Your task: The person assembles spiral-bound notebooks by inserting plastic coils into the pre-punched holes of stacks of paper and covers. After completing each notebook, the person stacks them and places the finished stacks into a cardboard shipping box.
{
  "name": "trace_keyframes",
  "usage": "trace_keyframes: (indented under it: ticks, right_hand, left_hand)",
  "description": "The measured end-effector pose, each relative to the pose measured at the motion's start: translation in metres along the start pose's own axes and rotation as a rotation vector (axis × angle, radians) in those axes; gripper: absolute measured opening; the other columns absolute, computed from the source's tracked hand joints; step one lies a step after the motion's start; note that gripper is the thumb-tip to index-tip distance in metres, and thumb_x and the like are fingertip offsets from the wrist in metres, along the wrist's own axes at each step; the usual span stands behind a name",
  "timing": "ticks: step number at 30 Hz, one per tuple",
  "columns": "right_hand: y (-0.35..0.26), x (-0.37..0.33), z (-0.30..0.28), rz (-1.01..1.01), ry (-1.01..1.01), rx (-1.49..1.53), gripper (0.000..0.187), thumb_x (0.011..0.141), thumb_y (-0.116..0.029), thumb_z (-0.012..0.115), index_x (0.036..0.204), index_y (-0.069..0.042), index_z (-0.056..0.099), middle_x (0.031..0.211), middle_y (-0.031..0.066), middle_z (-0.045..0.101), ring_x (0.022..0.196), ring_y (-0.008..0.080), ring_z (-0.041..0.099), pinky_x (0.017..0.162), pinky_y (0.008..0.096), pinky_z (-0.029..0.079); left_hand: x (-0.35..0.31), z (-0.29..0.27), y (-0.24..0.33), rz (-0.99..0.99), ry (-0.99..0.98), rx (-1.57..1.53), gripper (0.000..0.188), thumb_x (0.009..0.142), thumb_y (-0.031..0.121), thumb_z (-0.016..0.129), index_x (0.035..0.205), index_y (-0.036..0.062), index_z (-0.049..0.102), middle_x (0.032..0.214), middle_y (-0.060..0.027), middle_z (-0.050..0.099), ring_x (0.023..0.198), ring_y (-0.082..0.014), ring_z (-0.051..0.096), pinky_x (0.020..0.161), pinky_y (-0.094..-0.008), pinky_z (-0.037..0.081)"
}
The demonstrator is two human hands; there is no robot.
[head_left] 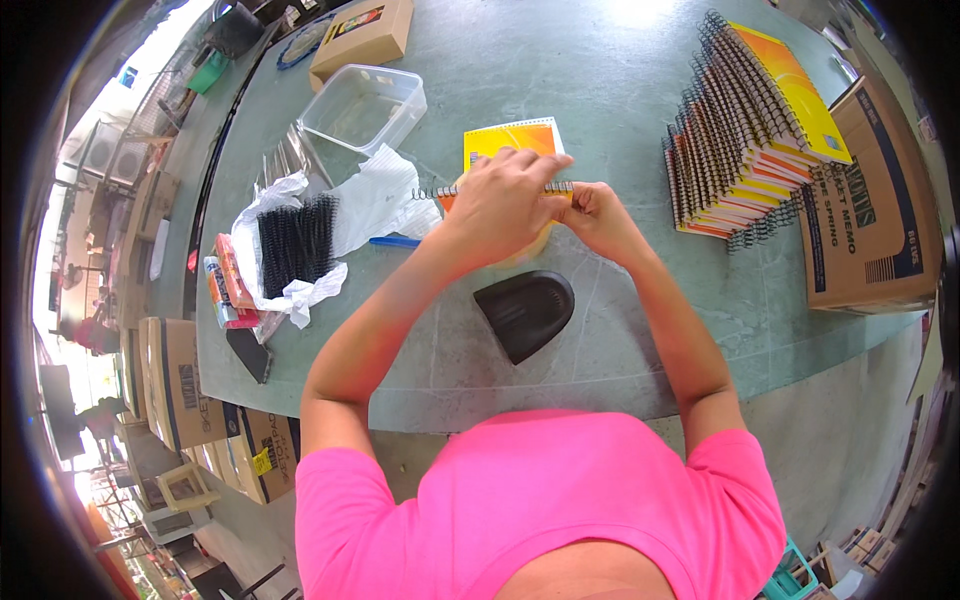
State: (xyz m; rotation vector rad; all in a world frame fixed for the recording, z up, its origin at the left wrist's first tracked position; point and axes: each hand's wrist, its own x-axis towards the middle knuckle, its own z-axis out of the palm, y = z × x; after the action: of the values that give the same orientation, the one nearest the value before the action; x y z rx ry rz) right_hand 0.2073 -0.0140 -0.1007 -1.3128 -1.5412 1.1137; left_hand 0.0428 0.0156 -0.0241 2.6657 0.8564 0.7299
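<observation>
Left hand (497,205) arched palm-down over spiral coil (431,193), fingers forward; can't tell grip. Right hand (598,218) curled, pinching at coil's right end. Forearms converge. Coil crosswise over tabletop (620,350), just nearer than yellow notepad (500,138).

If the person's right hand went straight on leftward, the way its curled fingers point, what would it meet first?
Most likely the left hand, around the spiral coil; whether the right hand already touches it is unclear.
</observation>
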Motion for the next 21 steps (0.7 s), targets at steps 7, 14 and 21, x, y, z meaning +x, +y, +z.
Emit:
trace_keyframes:
  ticks: [7, 14, 21]
  right_hand:
    - [0.007, -0.001, 0.002, -0.026, 0.06, -0.05, 0.02, 0.083, -0.017, 0.062, 0.078, 0.003, 0.062, 0.054, 0.0027, 0.044, 0.054, 0.006, 0.037, 0.048, 0.029, 0.034]
    - [0.012, 0.0, 0.001, -0.047, 0.062, -0.036, 0.023, 0.083, -0.019, 0.063, 0.077, 0.004, 0.06, 0.054, 0.0017, 0.044, 0.054, 0.007, 0.036, 0.047, 0.0299, 0.034]
    - [0.011, -0.001, 0.007, -0.118, 0.08, 0.009, 0.017, 0.084, -0.011, 0.058, 0.078, 0.004, 0.057, 0.055, 0.0052, 0.046, 0.055, 0.0069, 0.039, 0.049, 0.03, 0.038]
  left_hand:
    - [0.006, 0.007, -0.001, 0.058, 0.009, -0.09, 0.016, 0.08, 0.014, 0.06, 0.091, 0.0026, 0.064, 0.088, -0.015, 0.064, 0.084, -0.0307, 0.06, 0.075, -0.0389, 0.046]
    - [0.008, -0.001, -0.006, 0.003, -0.022, -0.165, 0.022, 0.077, 0.017, 0.064, 0.091, 0.0, 0.063, 0.089, -0.0172, 0.063, 0.083, -0.0302, 0.062, 0.074, -0.037, 0.048]
    - [0.007, 0.005, -0.001, 0.029, -0.04, -0.2, 0.017, 0.073, 0.008, 0.061, 0.088, 0.0002, 0.062, 0.084, -0.0155, 0.062, 0.08, -0.0313, 0.06, 0.072, -0.0379, 0.048]
